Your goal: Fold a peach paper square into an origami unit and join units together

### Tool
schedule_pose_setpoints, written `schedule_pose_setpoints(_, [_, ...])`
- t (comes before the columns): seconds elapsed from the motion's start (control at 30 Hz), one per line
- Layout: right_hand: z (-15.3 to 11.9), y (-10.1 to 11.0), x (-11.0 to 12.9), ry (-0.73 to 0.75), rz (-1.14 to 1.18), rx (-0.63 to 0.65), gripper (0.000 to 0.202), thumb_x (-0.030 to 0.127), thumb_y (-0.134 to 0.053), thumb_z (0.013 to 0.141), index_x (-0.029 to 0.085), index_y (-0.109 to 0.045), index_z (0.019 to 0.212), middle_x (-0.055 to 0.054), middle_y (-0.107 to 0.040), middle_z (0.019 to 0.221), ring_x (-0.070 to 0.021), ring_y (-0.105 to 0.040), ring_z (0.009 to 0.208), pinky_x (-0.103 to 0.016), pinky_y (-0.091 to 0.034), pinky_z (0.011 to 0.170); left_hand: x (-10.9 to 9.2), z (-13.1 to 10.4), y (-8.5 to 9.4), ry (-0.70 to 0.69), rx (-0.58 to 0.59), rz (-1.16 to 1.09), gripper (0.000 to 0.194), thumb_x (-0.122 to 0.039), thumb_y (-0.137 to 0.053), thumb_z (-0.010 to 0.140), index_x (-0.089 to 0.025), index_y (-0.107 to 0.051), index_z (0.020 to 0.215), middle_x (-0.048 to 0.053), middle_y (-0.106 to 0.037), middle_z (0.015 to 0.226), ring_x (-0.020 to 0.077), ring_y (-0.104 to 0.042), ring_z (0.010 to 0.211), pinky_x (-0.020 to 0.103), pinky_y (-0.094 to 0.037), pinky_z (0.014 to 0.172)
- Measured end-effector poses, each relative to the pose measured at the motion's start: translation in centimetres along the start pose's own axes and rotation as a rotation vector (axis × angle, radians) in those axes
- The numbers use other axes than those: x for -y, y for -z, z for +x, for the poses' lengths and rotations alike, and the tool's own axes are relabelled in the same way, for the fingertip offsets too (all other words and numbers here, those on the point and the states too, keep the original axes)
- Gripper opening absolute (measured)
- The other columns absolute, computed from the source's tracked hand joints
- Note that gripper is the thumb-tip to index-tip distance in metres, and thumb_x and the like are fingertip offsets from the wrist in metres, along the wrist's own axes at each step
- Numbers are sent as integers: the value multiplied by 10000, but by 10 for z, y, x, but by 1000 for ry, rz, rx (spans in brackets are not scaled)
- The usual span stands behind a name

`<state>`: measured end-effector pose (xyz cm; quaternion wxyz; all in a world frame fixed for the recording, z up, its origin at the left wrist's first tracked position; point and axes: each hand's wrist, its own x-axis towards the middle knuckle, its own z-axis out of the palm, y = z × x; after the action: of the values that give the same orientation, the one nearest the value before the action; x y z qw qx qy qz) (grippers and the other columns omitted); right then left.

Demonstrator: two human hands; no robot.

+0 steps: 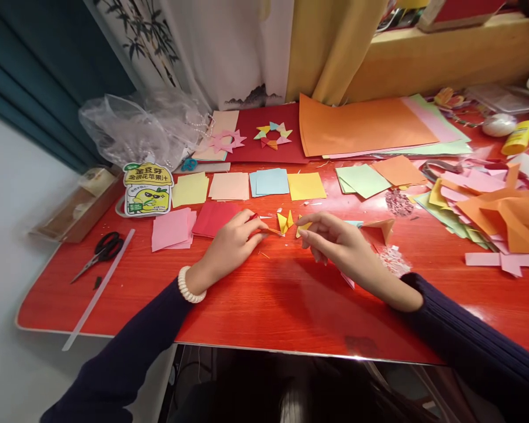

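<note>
My left hand, a beaded bracelet at its wrist, pinches a small orange folded paper piece between thumb and fingers, just above the red table. To its right a yellow folded paper piece stands with its points up. My right hand hovers with thumb and index finger apart, close to a second yellow folded piece; whether it touches that piece is hard to tell. Partly behind the right hand lie a blue folded piece and an orange folded piece.
Stacks of square paper, including red, pink and yellow, line the table. Scissors and a pale strip lie left. Two paper rings, one multicoloured, sit behind. Paper scraps and a glue stick are right.
</note>
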<state>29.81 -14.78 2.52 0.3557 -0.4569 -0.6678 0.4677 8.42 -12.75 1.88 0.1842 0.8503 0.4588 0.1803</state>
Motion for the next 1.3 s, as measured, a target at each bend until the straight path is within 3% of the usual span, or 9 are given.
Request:
schedule_pose_setpoints(0.1, [-1,-4,-1,112,-170,45,263,350,-590,817,187,-551,1020,14,-554,730,-81,-476,559,-239,-388,505,-8,-2,11,-147,102,-57,160,-225,-453,901,-194,-610,905,37,-528,871,151,-516,838,276,-432,739])
schedule_pose_setpoints(0.2, [-2,-4,-1,203,-246,44,132,308,-570,837,179,-593,824,6,-564,685,-86,-467,577,-245,-373,525,-20,-1,12,-203,67,-125,149,-248,-466,901,-191,-595,949,40,-541,910,143,-522,847,269,-427,746])
schedule_pose_setpoints(0.37, [-1,0,0,-58,163,-10,209,347,-528,857,172,-546,745,33,-532,558,-72,-490,466,-236,-400,466,-30,7,3,59,-78,-476,286,-345,-561,849,-264,-524,1121,12,-579,1000,123,-534,789,257,-435,720])
schedule_pose_setpoints(0.47, [2,-2,-3,-130,445,-32,192,327,-617,786,184,-488,786,22,-596,641,-82,-549,471,-229,-426,432,-33,10,2,198,-1,-658,419,-451,-532,843,-261,-480,1213,21,-579,926,123,-518,714,261,-436,657])
schedule_pose_setpoints(0.6, [4,-5,-11,-180,569,80,203,300,-619,777,189,-460,838,5,-615,707,-112,-614,555,-238,-479,472,-37,14,7,203,135,-830,490,-560,-399,866,-248,-490,1234,46,-569,946,122,-528,687,267,-448,606])
schedule_pose_setpoints(0.73, [3,0,-13,-257,657,86,164,215,-583,777,198,-438,852,1,-626,736,-108,-623,577,-221,-480,486,-34,17,6,250,139,-934,375,-449,-431,889,-280,-489,1218,47,-513,1054,94,-545,661,252,-490,575])
schedule_pose_setpoints(0.9, [5,5,-11,-287,700,53,188,210,-593,752,212,-422,830,5,-637,701,-120,-632,574,-228,-488,484,-24,16,-8,296,69,-1049,329,-229,-647,748,-192,-533,1055,66,-513,1046,164,-547,931,200,-506,582])
schedule_pose_setpoints(1.17, [4,-1,-9,-314,692,176,174,189,-554,793,221,-383,792,1,-653,717,-140,-663,663,-263,-521,589,-23,9,-17,284,45,-1201,206,-217,-659,763,-181,-596,956,29,-560,998,100,-560,810,207,-495,667])
schedule_pose_setpoints(1.3, [3,-1,-4,-289,592,197,197,180,-586,778,222,-395,802,17,-636,724,-131,-656,674,-267,-536,607,-23,8,-20,301,31,-1155,187,-252,-646,785,-186,-622,959,25,-584,957,97,-552,779,215,-482,673])
